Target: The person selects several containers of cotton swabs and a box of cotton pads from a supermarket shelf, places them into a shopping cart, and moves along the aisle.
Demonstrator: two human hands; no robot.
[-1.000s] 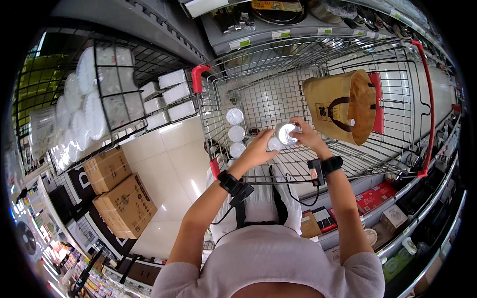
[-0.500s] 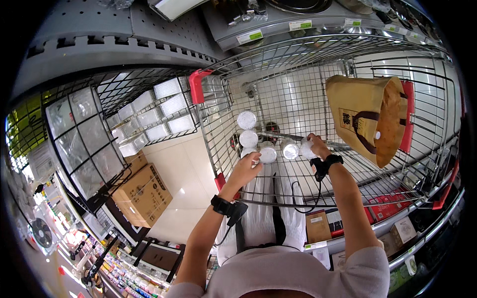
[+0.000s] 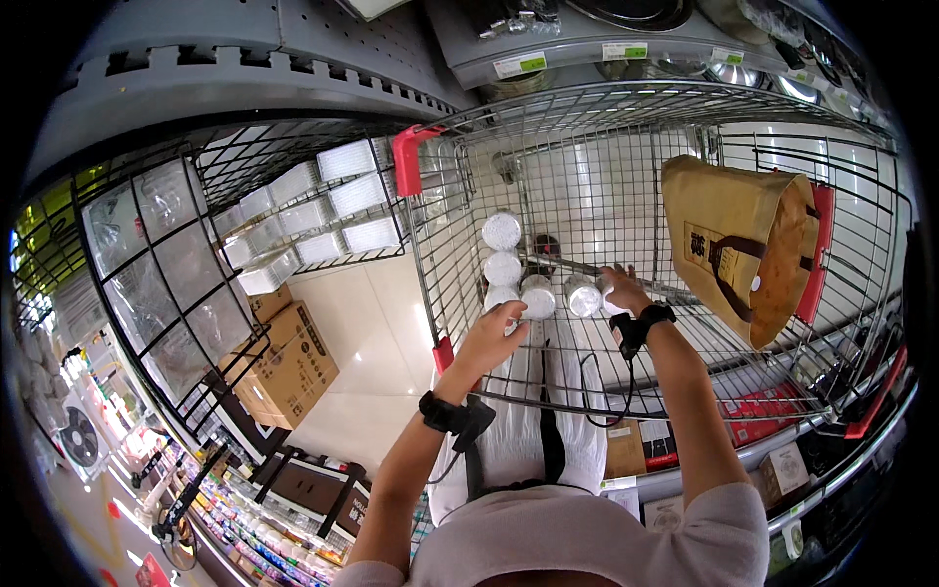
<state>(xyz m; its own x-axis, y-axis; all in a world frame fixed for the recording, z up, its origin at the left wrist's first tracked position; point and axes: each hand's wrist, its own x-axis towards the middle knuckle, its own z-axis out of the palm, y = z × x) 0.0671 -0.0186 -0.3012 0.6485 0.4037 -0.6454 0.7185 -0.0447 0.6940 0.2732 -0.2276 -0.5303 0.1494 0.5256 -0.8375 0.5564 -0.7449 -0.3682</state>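
Six white cylinders (image 3: 538,296): round ends up inside the cart; three line the left end, three extend rightward along the near side.
Left hand (image 3: 489,338): beside the near-left corner cylinder; fingers loosely bent, thumb parted from the index finger; contact cannot be told.
Right hand (image 3: 626,291): at the rightmost cylinder, partly covering it; fingers extended; whether they grasp it cannot be told.
Shopping cart (image 3: 407,166): wire basket with red corner caps; directly ahead of the person.
Brown paper bag (image 3: 712,210): right part of the cart; dark handles.
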